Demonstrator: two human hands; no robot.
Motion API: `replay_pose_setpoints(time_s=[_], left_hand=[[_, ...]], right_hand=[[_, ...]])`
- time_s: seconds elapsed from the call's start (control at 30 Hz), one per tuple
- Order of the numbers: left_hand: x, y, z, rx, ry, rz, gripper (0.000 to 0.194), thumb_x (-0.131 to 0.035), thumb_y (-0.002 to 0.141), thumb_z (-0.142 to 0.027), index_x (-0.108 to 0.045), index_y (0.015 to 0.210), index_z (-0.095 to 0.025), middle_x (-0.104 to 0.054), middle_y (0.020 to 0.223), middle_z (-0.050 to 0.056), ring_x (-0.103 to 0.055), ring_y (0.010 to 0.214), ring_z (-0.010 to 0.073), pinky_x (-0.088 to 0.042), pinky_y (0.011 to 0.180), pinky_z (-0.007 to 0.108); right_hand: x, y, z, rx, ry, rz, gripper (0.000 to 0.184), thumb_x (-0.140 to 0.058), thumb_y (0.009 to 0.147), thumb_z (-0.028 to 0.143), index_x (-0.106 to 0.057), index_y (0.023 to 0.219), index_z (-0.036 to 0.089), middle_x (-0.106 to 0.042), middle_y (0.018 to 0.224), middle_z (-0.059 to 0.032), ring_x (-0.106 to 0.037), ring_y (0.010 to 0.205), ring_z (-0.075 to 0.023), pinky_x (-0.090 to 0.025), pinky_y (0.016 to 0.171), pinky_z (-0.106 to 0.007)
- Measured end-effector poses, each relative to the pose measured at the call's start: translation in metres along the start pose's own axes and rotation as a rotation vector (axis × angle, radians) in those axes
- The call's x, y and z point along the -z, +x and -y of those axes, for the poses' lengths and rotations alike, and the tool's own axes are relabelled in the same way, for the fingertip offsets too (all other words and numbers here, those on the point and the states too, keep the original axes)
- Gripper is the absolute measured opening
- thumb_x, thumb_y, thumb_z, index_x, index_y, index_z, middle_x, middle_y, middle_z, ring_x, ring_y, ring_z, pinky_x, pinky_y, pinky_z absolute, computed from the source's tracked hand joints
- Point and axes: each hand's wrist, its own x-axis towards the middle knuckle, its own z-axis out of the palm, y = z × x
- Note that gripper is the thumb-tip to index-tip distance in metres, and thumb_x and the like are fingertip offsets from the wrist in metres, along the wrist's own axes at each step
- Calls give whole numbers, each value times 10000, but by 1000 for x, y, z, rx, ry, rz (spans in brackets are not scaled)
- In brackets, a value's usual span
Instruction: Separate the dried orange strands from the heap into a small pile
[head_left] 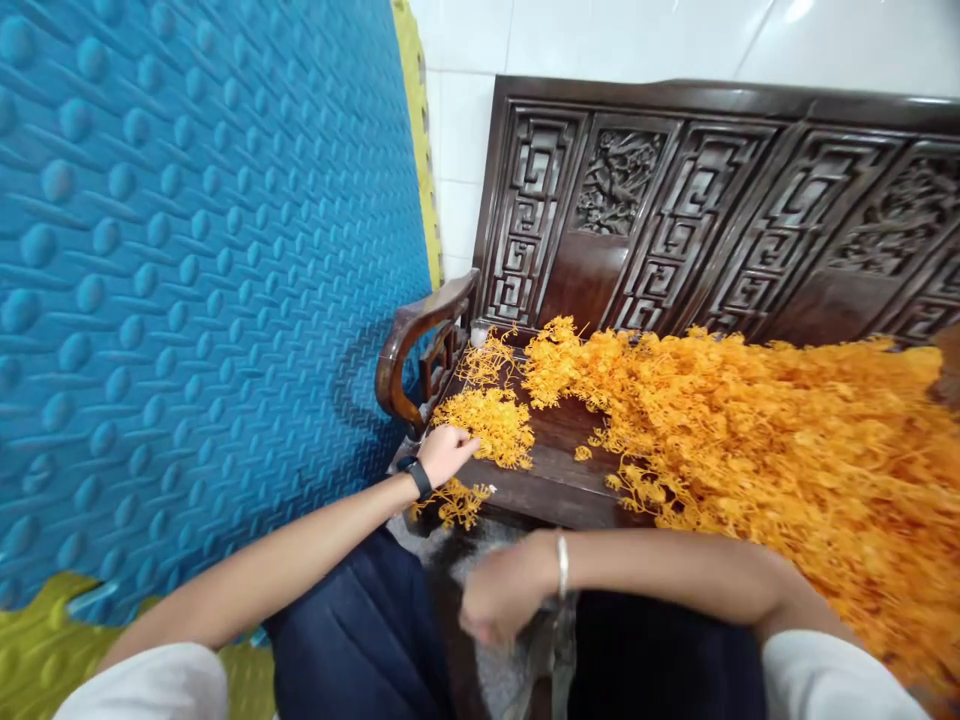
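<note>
My left hand (448, 455), with a dark watch on its wrist, rests at the near edge of a small heap of frilly, thin-stranded orange pieces (495, 425). Its fingers are curled in; whatever they may grip is hidden. A few more orange pieces (457, 503) hang over the seat edge just below that wrist. My right hand (510, 590), wearing a pale bracelet, is above my lap, in front of the bench. Motion blurs its fingers, which look bent, and I cannot see anything in them. Both hands are apart from the large orange pile (720, 430) on the right.
A dark carved wooden bench (570, 265) has a curved armrest (420, 330) at its left end. Blue bumpy foam matting (202, 270) with yellow edging (420, 130) lies to the left. Pale floor tiles (472, 130) show behind the backrest. A few loose orange bits lie on the seat.
</note>
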Motion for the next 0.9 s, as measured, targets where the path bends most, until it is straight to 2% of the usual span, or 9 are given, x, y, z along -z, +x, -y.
replay_pose_setpoints(time_s=[0.03, 0.07, 0.17, 0.2, 0.23, 0.37, 0.5, 0.77, 0.9], left_hand=[[-1, -2, 2, 7, -4, 9, 409, -491, 781, -330, -441, 409, -168, -388, 396, -25, -363, 458, 104, -214, 533, 258], [-3, -4, 4, 16, -10, 22, 410, -504, 767, -337, -432, 399, -171, -378, 386, -27, -352, 450, 103, -207, 524, 258], [-9, -9, 6, 47, -32, 66, 422, -518, 740, -384, -417, 385, -179, -373, 376, -26, -345, 436, 106, -194, 511, 263], [-11, -10, 5, 55, -44, 80, 421, -501, 745, -391, -425, 389, -180, -388, 385, -20, -360, 441, 110, -201, 514, 266], [-13, -10, 4, 61, -59, 93, 419, -471, 757, -386, -434, 394, -180, -405, 395, -13, -382, 450, 116, -213, 520, 267], [-13, -4, -5, 56, -156, 155, 379, -354, 780, -296, -456, 433, -182, -420, 415, -10, -419, 460, 121, -276, 536, 261], [-10, 3, -16, 37, -262, 211, 262, -408, 731, -269, -489, 500, -177, -401, 409, -41, -387, 427, 103, -297, 507, 243], [-12, 11, -32, 72, -613, 303, 271, -544, 711, -429, -558, 753, -162, -556, 564, -24, -465, 451, 99, -378, 465, 231], [-14, 15, -41, 153, -700, 217, 271, -607, 682, -414, -577, 732, -149, -538, 540, -26, -437, 438, 88, -343, 430, 214]], right_hand=[[22, -6, -2, 122, -18, 108, 156, -644, 669, 54, -603, 599, 187, -616, 620, 32, -556, 575, -95, -445, 587, -217], [44, -12, -5, 232, 39, -53, 121, -585, 724, 78, -620, 695, 190, -637, 692, 26, -570, 618, -92, -449, 621, -216], [96, -19, -30, 219, 178, -919, 73, -538, 799, 226, -589, 823, 180, -611, 763, -4, -552, 670, -105, -444, 642, -231], [106, -17, -42, 158, 221, -1120, 74, -539, 796, 243, -571, 818, 180, -592, 742, -2, -538, 657, -108, -438, 626, -230], [114, -12, -55, 84, 251, -1213, 61, -548, 779, 239, -556, 794, 181, -566, 692, 10, -518, 612, -107, -431, 594, -227], [126, 17, -103, -91, 122, -1177, 29, -563, 728, 156, -573, 752, 170, -576, 664, 21, -526, 611, -106, -429, 617, -224], [141, 34, -131, -148, 47, -1203, 39, -570, 728, 141, -605, 727, 157, -621, 713, -1, -525, 626, -108, -420, 651, -235], [150, 39, -153, -225, -48, -1214, 86, -568, 775, 176, -653, 766, 158, -668, 812, -53, -575, 760, -162, -435, 784, -307], [144, 39, -149, -271, -77, -1233, 223, -624, 741, 195, -642, 954, 129, -632, 1002, -137, -542, 981, -252, -398, 906, -410]])
